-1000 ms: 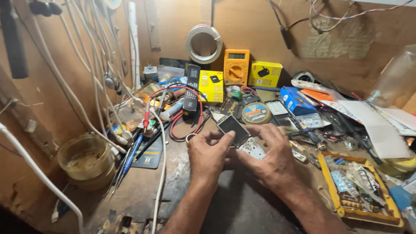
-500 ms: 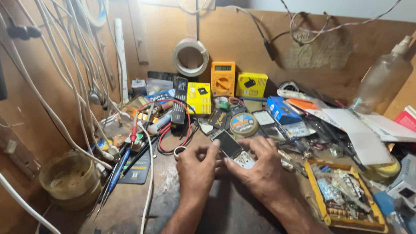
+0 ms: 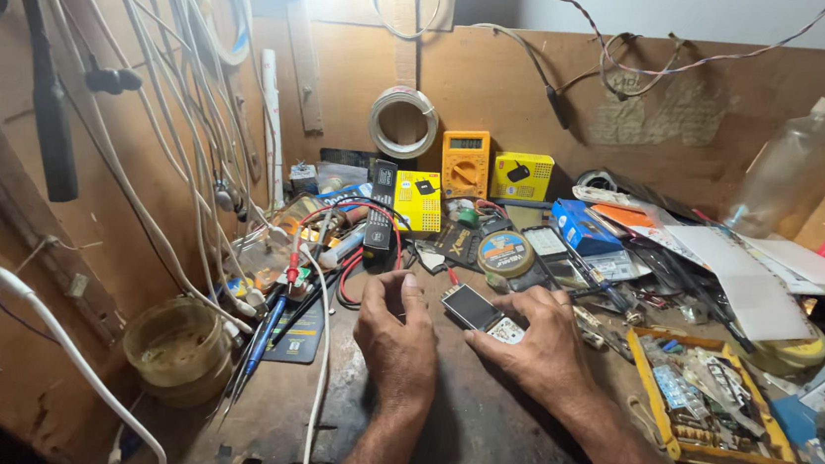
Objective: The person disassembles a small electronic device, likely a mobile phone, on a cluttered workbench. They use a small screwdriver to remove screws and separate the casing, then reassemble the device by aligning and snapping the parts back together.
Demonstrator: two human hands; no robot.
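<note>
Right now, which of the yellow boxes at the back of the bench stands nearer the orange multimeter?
The yellow box just right of the orange multimeter, almost touching it. The other yellow box sits lower left, beside a black device.

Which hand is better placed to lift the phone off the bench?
Right, probably: the right hand already has fingers on the phone, while the left hand rests just beside it.

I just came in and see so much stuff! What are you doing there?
A person works at a cluttered wooden workbench. The right hand holds a small phone with a dark screen, and the left hand rests beside it. An orange multimeter, a clear plastic bottle and white cables sit around.
</note>
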